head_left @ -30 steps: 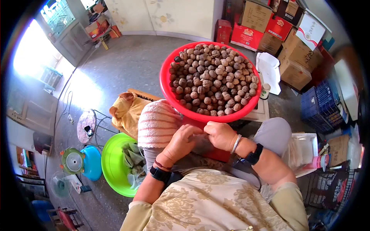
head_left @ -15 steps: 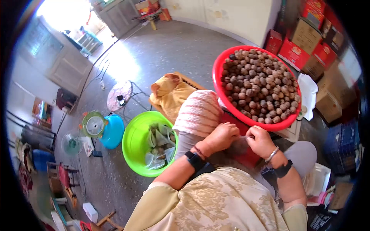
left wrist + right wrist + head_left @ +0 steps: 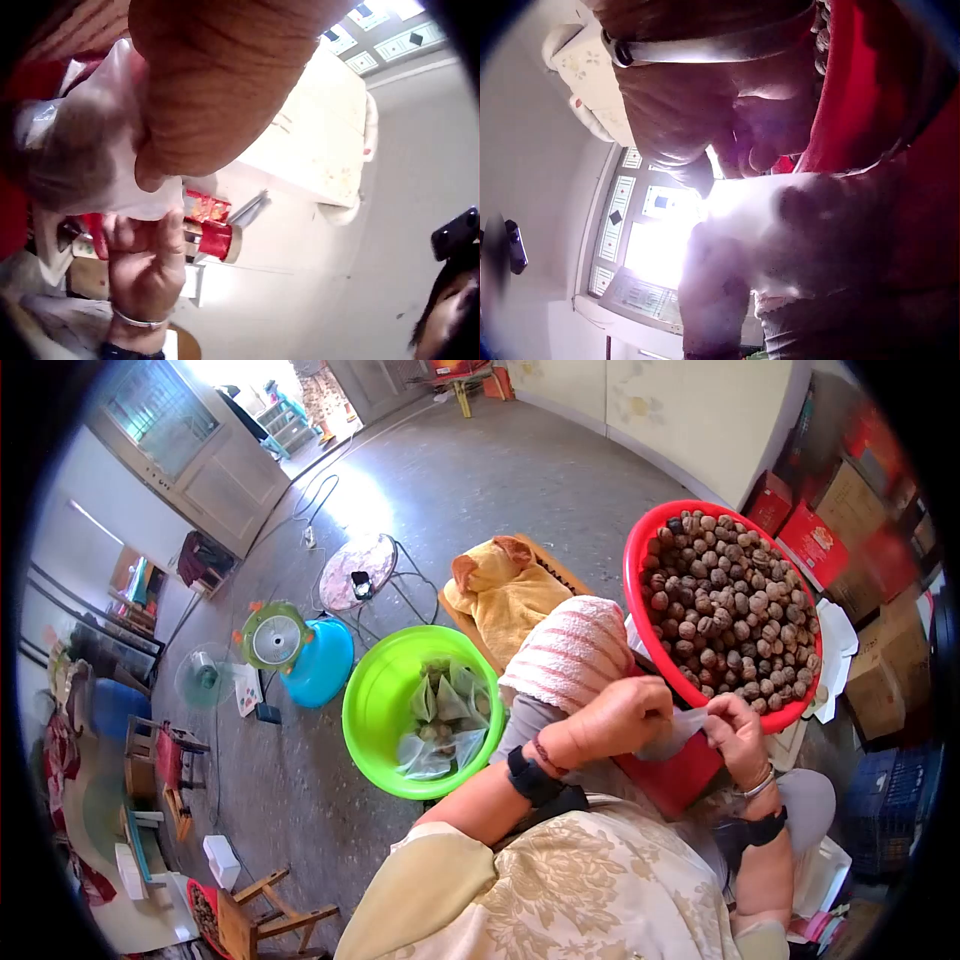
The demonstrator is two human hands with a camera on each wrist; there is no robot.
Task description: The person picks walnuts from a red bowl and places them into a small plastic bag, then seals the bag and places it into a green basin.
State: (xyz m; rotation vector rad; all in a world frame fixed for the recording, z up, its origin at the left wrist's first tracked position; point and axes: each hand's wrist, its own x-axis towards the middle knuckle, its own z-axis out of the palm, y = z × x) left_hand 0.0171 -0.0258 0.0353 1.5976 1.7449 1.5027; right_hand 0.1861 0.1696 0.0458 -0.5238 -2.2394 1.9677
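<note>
A translucent plastic bag (image 3: 676, 734) with dark round contents is stretched between both hands above the lap. The left hand (image 3: 628, 717) pinches one side of its top, fingers curled. The right hand (image 3: 738, 742) pinches the other upper edge between thumb and fingers. In the left wrist view the bag (image 3: 97, 142) hangs bulging below the left hand (image 3: 217, 82), with the right hand (image 3: 146, 270) at its edge. The right wrist view shows the bag (image 3: 802, 217) beneath the right hand (image 3: 720, 112). A red basin (image 3: 636, 575) full of walnuts (image 3: 735, 600) stands just beyond the hands.
A green basin (image 3: 370, 705) at the left holds several filled bags (image 3: 450, 705). Nearby are a yellow cloth (image 3: 500, 595), a blue basin (image 3: 322, 665), a fan (image 3: 276, 640) and a round stool (image 3: 350, 575). Cardboard boxes (image 3: 880, 670) and a blue crate (image 3: 890, 810) stand at the right.
The head view has turned left, shifting the basins rightward or into fuller view. Both hands have moved apart from nearly touching, and the bag between them shows more plainly.
</note>
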